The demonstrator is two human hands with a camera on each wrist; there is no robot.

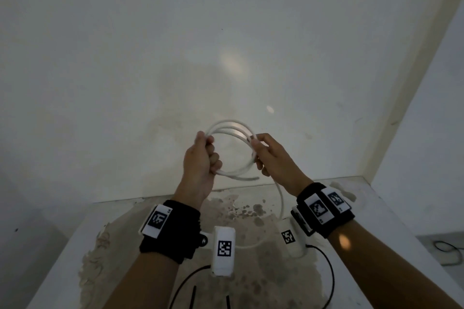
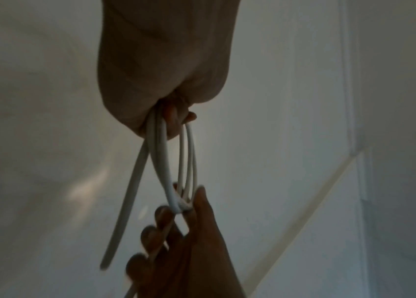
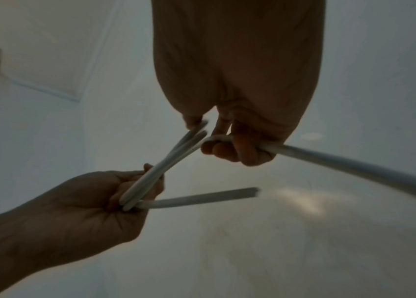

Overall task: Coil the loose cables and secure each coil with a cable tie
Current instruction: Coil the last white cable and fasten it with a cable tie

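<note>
While both hands are raised in front of the pale wall, a white cable is held between them as a coil of about three loops, clear of the worktop.

Left hand: fingers curled round the left side of the coil, thumb on top; loops gathered in the fist. The right wrist view shows the strands bunched in this palm, with a short cut end sticking out free towards the right.

Right hand: thumb and forefinger pinch the right side of the coil; the remaining fingers are curled round the strand below. The right wrist view shows the cable passing through the curled fingers and running out to the right.

From the right hand the uncoiled length drops down to the worktop and curves left between the wrists; its far end is hidden behind the wrist gear.

Each wrist carries a black band with white marker blocks. Worktop is white, with a stained, mottled patch in the middle. Thin black leads run from the wrist units across it. Another dark cable lies at the far right, lower than the worktop; detail too small to tell.

The left wrist view shows the coil edge-on between the two hands.
</note>
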